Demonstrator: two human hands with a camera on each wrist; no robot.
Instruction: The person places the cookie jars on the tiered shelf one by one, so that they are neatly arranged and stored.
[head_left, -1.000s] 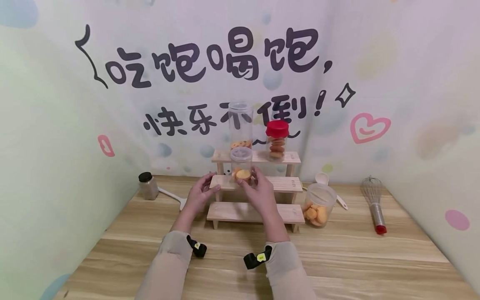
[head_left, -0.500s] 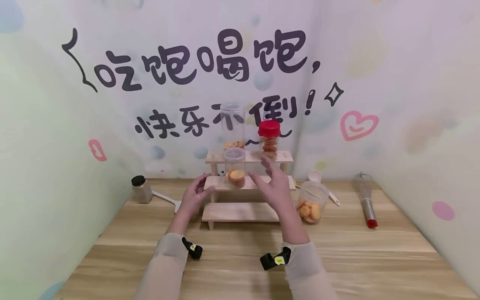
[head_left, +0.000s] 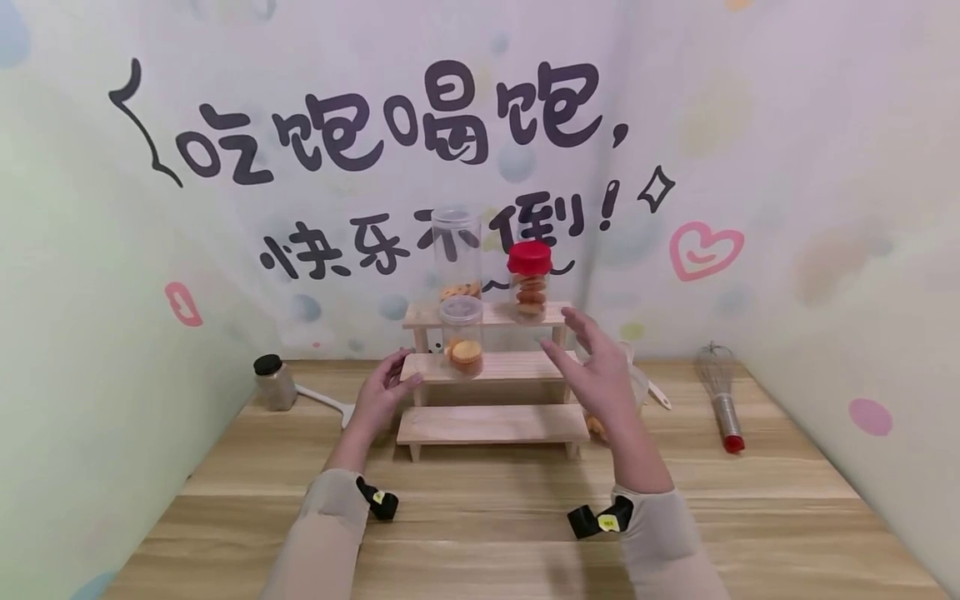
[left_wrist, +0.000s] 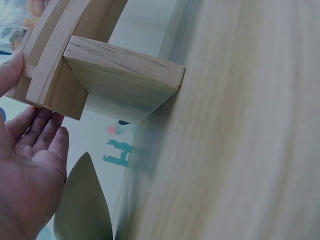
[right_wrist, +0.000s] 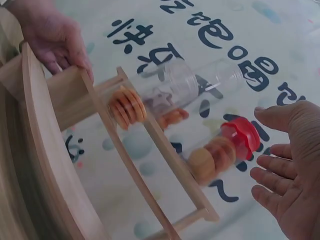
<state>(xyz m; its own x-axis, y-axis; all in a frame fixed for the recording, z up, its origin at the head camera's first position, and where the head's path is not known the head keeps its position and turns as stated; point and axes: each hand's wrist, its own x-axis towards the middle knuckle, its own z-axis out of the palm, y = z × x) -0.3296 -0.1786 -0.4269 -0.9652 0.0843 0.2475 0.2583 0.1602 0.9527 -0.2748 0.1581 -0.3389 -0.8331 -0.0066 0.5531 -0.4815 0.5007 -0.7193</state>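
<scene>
At the left end of the stepped wooden display stand (head_left: 495, 425), my left hand (head_left: 381, 392) holds the middle shelf, thumb on one side and fingers on the other. On that shelf stands a clear lidded jar (head_left: 462, 337) of small tarts or cookies. Behind it, on the top shelf, are a tall clear jar (head_left: 457, 250) with cookies at its bottom and a red-lidded jar (head_left: 530, 283) of stacked cookies. My right hand (head_left: 600, 375) hangs in the air right of the stand, fingers spread, holding nothing. It partly hides a clear tub (head_left: 639, 387) of orange pieces.
A black-lidded jar (head_left: 275, 383) and a white-handled utensil (head_left: 322, 396) lie on the wooden table (head_left: 480, 517) at left. A whisk (head_left: 723, 400) with a red end lies at right. A white spoon (head_left: 660, 396) is partly hidden behind my right hand. A printed cloth (head_left: 375, 50) hangs behind.
My right hand has let go of the clear lidded jar on the middle shelf and moved right, in front of the tub. My left hand stays at the stand's end. The view has shifted slightly right.
</scene>
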